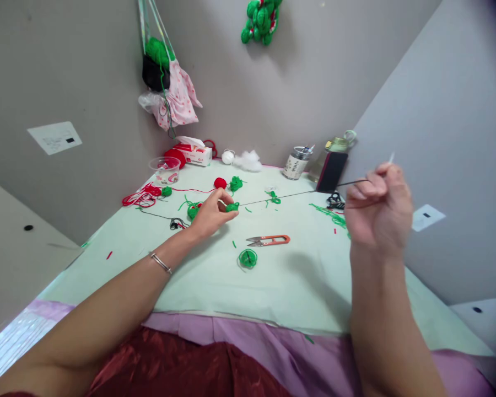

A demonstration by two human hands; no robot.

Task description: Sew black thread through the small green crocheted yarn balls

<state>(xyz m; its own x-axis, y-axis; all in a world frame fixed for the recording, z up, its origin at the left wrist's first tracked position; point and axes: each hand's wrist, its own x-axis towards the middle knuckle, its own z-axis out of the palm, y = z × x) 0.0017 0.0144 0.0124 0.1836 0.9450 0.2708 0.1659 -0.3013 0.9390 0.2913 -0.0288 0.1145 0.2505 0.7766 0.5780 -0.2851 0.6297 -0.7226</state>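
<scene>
Between its thumb and fingers, my left hand [213,212] pinches a small green yarn piece [232,207] just above the table. A dark thread [281,196] runs taut from that piece up to the right. My right hand [380,207] is raised at the right, its fingers closed on the thread; a thin pale tip sticks up from the fingertips, too small to make out. Orange-handled thread snips [269,240] lie on the table between the hands, with a green yarn coil [248,258] nearer to me.
Red yarn [144,195], a clear plastic tub [165,171] and a tissue box [198,154] are at the back left. A pen tin [295,164], a dark phone [333,172] leaning on a bottle [339,144], and green yarn strands [330,214] are at the right.
</scene>
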